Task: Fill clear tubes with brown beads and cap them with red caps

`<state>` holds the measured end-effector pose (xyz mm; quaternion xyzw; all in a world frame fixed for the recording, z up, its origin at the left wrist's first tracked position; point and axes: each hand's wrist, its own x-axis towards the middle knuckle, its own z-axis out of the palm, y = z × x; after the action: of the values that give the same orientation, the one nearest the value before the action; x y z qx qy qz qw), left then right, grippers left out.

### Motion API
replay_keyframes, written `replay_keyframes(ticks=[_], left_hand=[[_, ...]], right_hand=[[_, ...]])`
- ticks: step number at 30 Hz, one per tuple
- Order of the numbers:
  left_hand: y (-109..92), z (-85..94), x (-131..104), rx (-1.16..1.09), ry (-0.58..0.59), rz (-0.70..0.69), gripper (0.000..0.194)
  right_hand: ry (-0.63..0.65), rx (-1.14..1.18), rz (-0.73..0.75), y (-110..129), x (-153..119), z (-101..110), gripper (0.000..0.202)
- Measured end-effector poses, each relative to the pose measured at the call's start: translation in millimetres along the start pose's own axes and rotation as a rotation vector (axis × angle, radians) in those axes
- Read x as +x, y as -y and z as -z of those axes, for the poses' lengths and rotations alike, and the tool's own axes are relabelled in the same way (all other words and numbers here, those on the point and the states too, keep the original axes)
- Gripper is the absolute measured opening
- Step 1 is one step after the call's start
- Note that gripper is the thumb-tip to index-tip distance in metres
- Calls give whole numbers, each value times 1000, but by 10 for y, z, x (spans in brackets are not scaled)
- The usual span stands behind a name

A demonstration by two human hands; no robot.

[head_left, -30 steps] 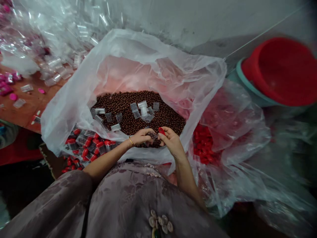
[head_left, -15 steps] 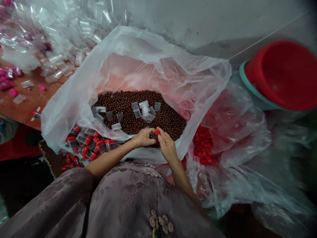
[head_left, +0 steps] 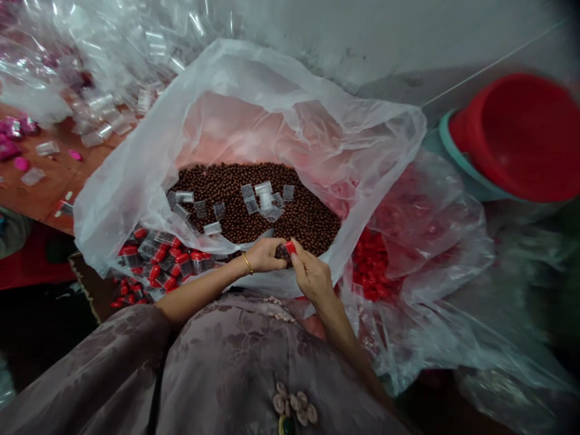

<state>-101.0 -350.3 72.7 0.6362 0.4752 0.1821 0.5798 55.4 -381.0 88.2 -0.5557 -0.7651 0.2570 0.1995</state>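
My left hand (head_left: 264, 256), with a gold bangle at the wrist, is closed around a small clear container (head_left: 281, 251) of dark brown balls. On the container's right end is a red cap (head_left: 290, 246). The fingers of my right hand (head_left: 312, 273) press against that cap. Both hands are over the near edge of a white plastic bag (head_left: 362, 121). Inside the bag lies a mass of small brown balls (head_left: 254, 228), with several clear empty containers (head_left: 264, 196) on top.
Red-capped containers (head_left: 170, 263) are heaped at the left. Loose red caps (head_left: 370, 266) fill a clear bag at the right. Clear containers (head_left: 106, 112) and pink pieces (head_left: 21, 163) lie on an orange-brown table (head_left: 49, 193). A red basin (head_left: 521, 139) is at the far right.
The right hand has shifted slightly down and right, its fingers still at the red cap. The capped container has turned a little, and the left hand stays closed on it.
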Motion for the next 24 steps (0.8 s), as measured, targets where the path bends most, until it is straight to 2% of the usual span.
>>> replay_keyframes(ticks=[5, 10, 16, 24], left_hand=[[-68, 20, 1, 72, 42, -14, 14], [-44, 7, -1, -41, 181, -8, 11], [-78, 7, -24, 124, 126, -14, 11], [-96, -35, 2, 64, 88, 7, 9]], right_hand=[[-53, 100, -13, -25, -67, 2, 39], [13, 139, 55, -21, -98, 37, 39], [32, 149, 38, -27, -133, 49, 39], [69, 82, -4, 97, -112, 49, 44]])
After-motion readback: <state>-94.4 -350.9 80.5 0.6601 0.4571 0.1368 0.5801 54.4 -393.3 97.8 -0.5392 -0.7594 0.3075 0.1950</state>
